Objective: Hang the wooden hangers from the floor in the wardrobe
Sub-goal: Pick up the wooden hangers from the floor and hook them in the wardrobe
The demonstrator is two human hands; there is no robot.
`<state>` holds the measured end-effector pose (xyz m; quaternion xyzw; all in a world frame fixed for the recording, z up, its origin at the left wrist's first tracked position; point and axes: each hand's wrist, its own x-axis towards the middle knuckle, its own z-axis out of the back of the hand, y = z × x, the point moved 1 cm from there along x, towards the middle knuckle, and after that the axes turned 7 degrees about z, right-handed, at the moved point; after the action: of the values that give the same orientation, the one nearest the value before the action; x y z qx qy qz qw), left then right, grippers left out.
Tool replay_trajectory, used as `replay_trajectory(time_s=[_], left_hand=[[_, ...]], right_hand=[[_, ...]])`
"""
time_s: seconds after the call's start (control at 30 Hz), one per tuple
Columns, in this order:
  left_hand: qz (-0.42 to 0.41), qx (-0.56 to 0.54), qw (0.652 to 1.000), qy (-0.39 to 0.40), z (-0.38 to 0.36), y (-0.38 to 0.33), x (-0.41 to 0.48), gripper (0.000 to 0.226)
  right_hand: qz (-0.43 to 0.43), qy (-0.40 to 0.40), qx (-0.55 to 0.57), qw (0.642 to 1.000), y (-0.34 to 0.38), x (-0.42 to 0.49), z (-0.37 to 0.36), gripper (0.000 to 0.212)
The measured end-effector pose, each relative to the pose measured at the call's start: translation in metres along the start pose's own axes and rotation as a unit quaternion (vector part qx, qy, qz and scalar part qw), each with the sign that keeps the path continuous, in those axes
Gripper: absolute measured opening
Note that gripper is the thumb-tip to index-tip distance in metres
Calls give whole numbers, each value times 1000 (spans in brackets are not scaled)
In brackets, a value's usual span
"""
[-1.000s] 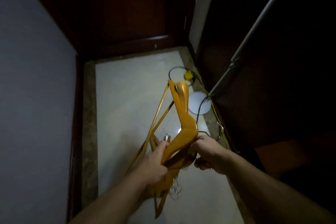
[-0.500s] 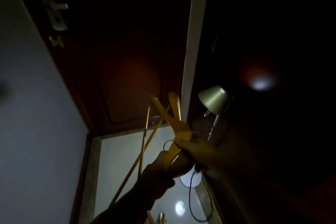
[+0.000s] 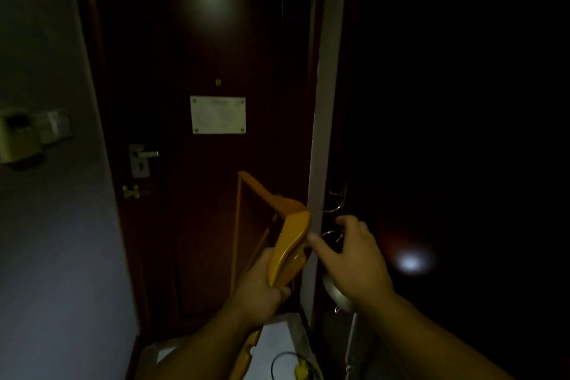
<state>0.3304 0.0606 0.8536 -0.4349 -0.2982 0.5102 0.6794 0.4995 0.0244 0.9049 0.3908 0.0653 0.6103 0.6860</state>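
Right hand: the right hand (image 3: 354, 253) is partly open, fingers curled, thumb and forefinger pinching at the thin metal hooks (image 3: 331, 234) that poke out from the top of the bundle. Whether a hook is actually nipped or only touched, I cannot tell – too dim.
Left hand: the left hand (image 3: 262, 281) is closed round the lower limbs of the bundle of orange-yellow wooden hangers (image 3: 288, 241), carrying their weight.
Hangers: held upright at chest level, shoulders fanned up and to the left, hook ends turned right, just beside the pale vertical wardrobe edge (image 3: 324, 133). Some yellow wood trails below the left wrist.
Change: a second ago the bundle was low over the pale floor, both hands gripping the wood; half a second ago it was rising. Now the view is level with the dark brown door (image 3: 200, 194), its white notice plate (image 3: 218, 114) and silver lever handle (image 3: 143, 157), and the right hand has left the wood for the hooks.
Meaning: my reading – pickup is done; the step now is separating one hanger by its hook.
Wardrobe: the black opening (image 3: 447, 102) to the right shows only a small light glare; no rail is visible, and nothing hung yet that I can see.
Floor: a black and yellow cable (image 3: 296, 369) lies on it below.
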Motion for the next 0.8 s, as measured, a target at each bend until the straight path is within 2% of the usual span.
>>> replay_trajectory(time_s=[0.07,0.2,0.27,0.3,0.37,0.4,0.5,0.63,0.7,0.8], left_hand=[[-25,-12,1000,-13,9,-25,-6,68],[-81,-30,995,-41,22,-74,-18,67],[-118,-32,992,-43,23,-97,-23,64],[-139,-31,989,-44,23,-108,-28,62],[-175,-37,983,-47,23,-129,-36,58],[-186,-47,981,-44,23,-139,-39,58],[-200,-79,976,-21,20,-168,-48,64],[-249,-81,962,79,-1,-205,-71,72],[-267,-65,954,116,-14,-224,-77,77],[-264,10,954,142,-33,-252,-89,86]], right_hand=[[-39,10,65,997,13,-3,11,84],[-119,95,203,967,46,-5,24,96],[-100,99,258,956,66,-4,34,84],[-85,92,279,952,77,-4,40,68],[-69,60,311,946,94,-3,57,37],[-68,44,316,945,100,-3,66,33],[-80,9,325,942,111,-5,97,31],[-108,-102,347,926,117,-13,149,39],[-116,-157,339,920,115,-21,176,43],[-127,-206,327,914,108,-39,213,35]])
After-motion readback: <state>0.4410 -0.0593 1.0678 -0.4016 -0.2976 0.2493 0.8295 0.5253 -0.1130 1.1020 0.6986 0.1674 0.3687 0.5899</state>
